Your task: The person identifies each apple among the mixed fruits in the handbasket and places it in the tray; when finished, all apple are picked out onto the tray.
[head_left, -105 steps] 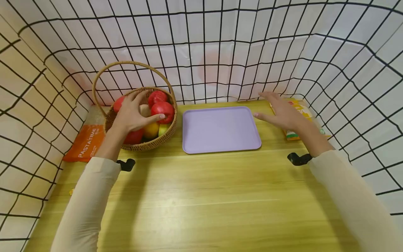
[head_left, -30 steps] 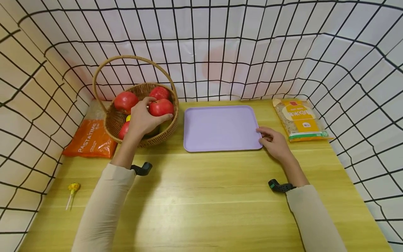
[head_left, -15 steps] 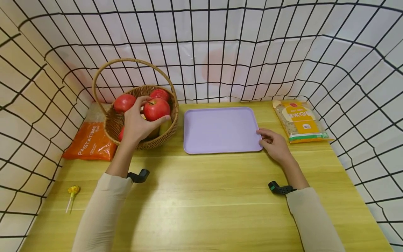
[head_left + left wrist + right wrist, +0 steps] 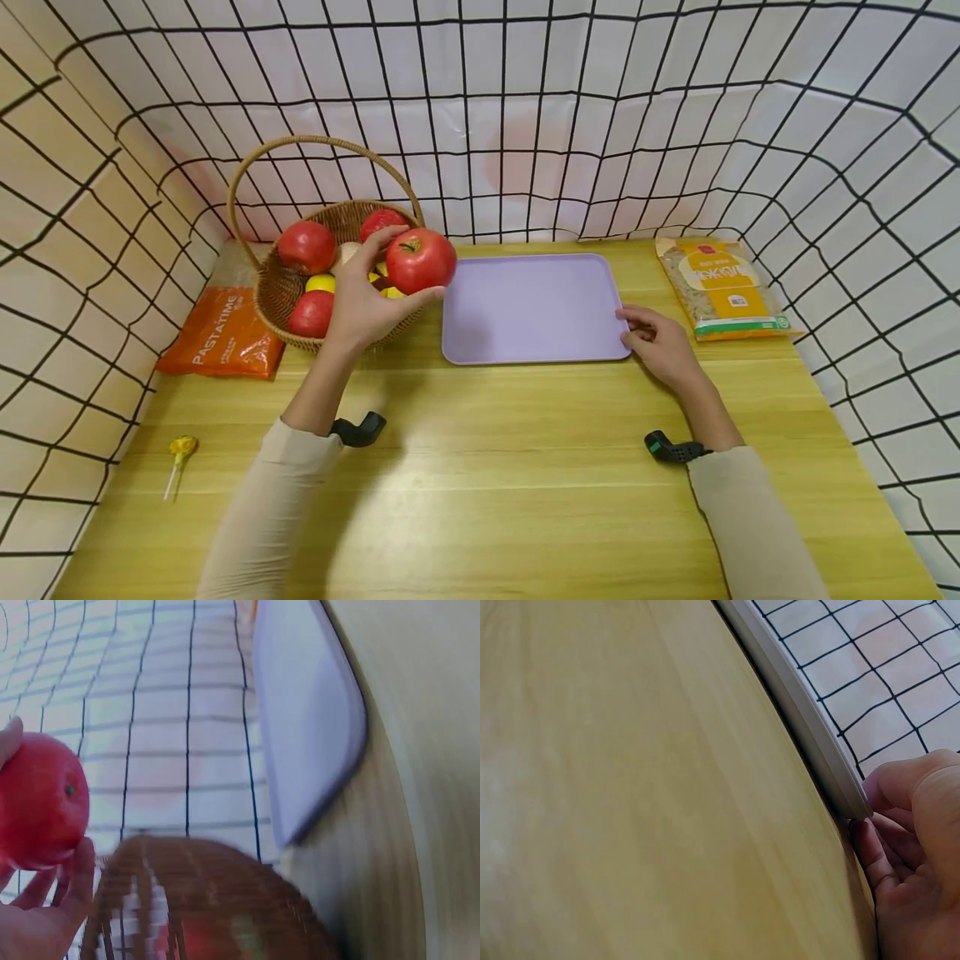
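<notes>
Red apple (image 4: 422, 260), stem facing up, is hanging in the grip of the left hand (image 4: 363, 304), above the gap between the basket and the tray. That hand's fingers and thumb are curving around the fruit from the left; the left wrist view is showing it clasped too. The wicker basket (image 4: 277, 293), its tall handle arching overhead, is holding more red fruits (image 4: 307, 247), a yellow fruit (image 4: 321, 283) and a pale round item (image 4: 346, 255). Just beside it, the lilac tray (image 4: 532, 308) is lying flat on the desk (image 4: 510, 475), with no lettering showing. The right hand (image 4: 658, 346) is pinching the tray's right edge near the corner, thumb and fingers closing narrowly on the rim.

Farther left, an orange bag (image 4: 232, 333) is displaying "PASTATIME" in white capitals; the smaller print below is coming out too fine to read. At the far right, a yellow packet (image 4: 717, 287) is carrying large white characters that are blurring beyond reading, a red emblem above, a pale square label and a green strip along the bottom. A yellow lollipop (image 4: 182, 450) is lying near the left edge of the desk. Behind everything, a white sheet (image 4: 517, 125) is showing a black grid.
</notes>
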`<action>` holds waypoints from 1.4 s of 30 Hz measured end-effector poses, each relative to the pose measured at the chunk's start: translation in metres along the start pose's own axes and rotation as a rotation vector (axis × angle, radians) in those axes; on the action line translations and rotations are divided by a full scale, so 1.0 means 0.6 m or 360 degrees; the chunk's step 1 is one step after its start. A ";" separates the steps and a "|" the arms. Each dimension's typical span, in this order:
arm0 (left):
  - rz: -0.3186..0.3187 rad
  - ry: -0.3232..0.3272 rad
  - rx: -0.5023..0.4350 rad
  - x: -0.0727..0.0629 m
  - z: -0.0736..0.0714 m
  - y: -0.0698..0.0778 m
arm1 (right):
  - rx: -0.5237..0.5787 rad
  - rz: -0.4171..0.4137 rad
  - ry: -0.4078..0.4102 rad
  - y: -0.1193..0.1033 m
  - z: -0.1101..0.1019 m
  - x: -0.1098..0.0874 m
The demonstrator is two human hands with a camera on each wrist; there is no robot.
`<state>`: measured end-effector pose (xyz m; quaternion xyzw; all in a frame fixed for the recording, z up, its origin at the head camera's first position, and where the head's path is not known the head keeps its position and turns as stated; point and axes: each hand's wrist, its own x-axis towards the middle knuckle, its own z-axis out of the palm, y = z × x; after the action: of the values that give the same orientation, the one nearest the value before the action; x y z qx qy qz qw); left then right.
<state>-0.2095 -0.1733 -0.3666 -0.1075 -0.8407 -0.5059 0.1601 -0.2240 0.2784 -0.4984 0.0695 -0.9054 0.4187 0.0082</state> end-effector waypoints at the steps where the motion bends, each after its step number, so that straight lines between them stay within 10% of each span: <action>1: 0.0017 -0.0035 -0.0020 0.000 0.007 0.004 | 0.0001 0.0000 0.0002 0.000 0.001 0.000; 19: -0.0004 -0.0268 -0.0039 0.023 0.141 0.006 | -0.0012 0.0004 0.0001 -0.002 0.007 -0.002; 42: -0.0405 -0.0108 0.0125 0.082 0.234 -0.071 | 0.0002 0.0026 -0.0005 -0.007 -0.001 -0.004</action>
<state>-0.2924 -0.0682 -0.4439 -0.0106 -0.8716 -0.4851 0.0702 -0.2210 0.2763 -0.4950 0.0627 -0.9057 0.4193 0.0032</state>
